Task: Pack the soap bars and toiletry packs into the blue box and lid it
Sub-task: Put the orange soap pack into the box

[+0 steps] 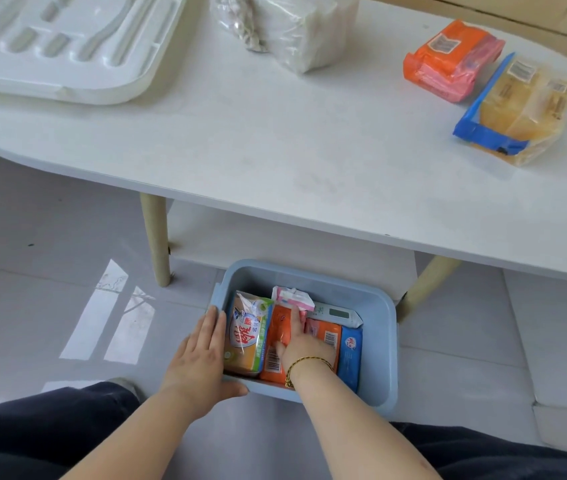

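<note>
Pressure mattered: your left hand (pixel 202 351), fingers straight, braced the pale blue plastic box (pixel 384 341) at lower centre while your flat right hand (pixel 303 348) seated the orange plastic-wrapped pack (pixel 279 325) inside. You needed it level, leaving room for the yellow blue-banded soap pack (pixel 524 109) at upper right.

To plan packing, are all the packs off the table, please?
No, an orange pack and a yellow soap pack lie on the table.
</note>
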Available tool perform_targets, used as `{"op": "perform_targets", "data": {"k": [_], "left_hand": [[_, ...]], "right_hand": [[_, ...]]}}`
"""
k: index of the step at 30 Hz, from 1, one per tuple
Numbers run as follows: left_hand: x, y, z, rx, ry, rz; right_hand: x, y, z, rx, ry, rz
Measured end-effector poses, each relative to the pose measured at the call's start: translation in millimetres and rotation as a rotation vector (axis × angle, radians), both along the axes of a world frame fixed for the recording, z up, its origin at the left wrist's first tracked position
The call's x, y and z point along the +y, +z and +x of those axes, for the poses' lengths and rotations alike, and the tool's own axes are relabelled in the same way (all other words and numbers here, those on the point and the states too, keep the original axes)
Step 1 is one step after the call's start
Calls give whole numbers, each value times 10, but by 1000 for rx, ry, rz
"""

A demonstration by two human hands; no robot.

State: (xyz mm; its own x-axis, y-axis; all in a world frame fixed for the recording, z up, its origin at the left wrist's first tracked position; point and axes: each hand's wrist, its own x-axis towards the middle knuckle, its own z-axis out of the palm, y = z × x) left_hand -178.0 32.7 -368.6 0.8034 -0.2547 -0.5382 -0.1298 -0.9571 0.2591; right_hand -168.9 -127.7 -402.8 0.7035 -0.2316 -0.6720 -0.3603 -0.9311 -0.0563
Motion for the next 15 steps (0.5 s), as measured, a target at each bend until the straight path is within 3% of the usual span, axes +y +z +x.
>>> {"op": "perform_targets", "data": {"k": [5, 9, 12, 15], "left_hand": [[-27, 110, -17, -14, 5, 28], [-93, 302, -61, -63, 9, 24], [-214, 623, -58, -231, 50, -110], [-334, 1001, -62, -524, 55, -324]], "right_hand": [[-77, 183, -66, -4, -18, 110], [-117, 591, -99, -110, 125, 76], [-139, 1082, -111, -242, 129, 110], [-191, 1583, -185, -431, 78, 189]]}}
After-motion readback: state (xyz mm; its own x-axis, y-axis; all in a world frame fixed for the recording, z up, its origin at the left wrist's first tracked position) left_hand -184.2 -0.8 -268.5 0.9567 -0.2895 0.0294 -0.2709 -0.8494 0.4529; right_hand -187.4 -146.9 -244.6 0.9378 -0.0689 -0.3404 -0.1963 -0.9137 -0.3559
